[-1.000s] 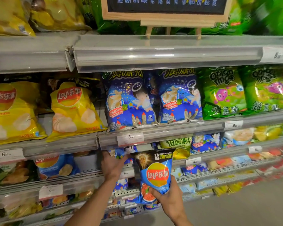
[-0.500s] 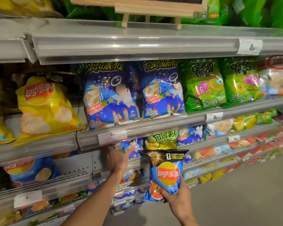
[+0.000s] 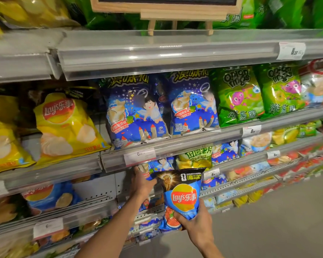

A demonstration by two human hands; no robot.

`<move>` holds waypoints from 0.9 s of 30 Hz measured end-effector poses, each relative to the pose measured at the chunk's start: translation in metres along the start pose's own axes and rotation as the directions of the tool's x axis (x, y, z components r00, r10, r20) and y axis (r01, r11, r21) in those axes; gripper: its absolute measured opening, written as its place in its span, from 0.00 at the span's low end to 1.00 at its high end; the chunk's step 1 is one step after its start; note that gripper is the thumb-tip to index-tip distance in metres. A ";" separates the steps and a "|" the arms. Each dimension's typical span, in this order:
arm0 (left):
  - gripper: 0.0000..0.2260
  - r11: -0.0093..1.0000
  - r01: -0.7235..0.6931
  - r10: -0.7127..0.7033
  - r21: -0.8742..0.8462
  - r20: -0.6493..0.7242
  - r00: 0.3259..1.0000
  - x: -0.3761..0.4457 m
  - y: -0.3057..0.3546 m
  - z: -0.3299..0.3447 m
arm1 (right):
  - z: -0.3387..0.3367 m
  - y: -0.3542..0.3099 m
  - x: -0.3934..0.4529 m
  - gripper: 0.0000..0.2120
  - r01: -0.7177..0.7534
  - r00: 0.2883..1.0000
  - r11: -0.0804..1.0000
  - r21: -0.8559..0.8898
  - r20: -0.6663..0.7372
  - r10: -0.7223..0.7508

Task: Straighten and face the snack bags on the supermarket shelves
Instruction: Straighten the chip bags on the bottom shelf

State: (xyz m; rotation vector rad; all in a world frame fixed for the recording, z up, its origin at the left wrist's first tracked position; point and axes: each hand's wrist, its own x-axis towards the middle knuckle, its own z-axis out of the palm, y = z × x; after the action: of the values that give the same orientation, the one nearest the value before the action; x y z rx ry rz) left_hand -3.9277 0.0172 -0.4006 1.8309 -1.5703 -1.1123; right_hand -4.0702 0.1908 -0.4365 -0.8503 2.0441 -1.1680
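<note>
While reaching in from the near lower left, forearm slanting up and to the right, left hand (image 3: 142, 183) lies under the lip of the shelf rail (image 3: 185, 146), back of the hand toward the camera, fingers curled onto a small blue cartoon bag (image 3: 157, 165) on the shelf below; whether pinching or only touching, cannot tell. Coming up from the near lower right, right hand (image 3: 196, 222) grips the lower part of a blue Lay's bag (image 3: 182, 194), thumb across the front, fingers wrapped behind.

Held in the air in front of the lower shelves, well off any shelf, just right of the left hand. Long axis close to upright, top leaning slightly left; black top band uppermost, printed front and logo facing the camera, bottom corner crumpled in the grip.

On the shelf above: a yellow Lay's bag (image 3: 67, 125) at left, two big blue bags (image 3: 136, 112) in the middle standing face out, green onion-ring bags (image 3: 239, 95) at right. A white price tag (image 3: 139, 156) sits on the rail just above the left hand.
</note>
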 end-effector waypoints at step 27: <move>0.20 0.583 -0.184 0.351 0.791 -0.041 0.936 -0.036 -0.149 -0.172 | 0.216 -0.165 -0.002 0.27 0.175 0.979 0.946 -0.275 0.149 -0.138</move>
State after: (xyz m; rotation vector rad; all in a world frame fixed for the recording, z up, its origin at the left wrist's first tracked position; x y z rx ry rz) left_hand -3.7017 0.0603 -0.4134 1.9838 -2.3286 -0.0347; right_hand -3.8655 0.0217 -0.3783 -1.2157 2.0990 -0.8813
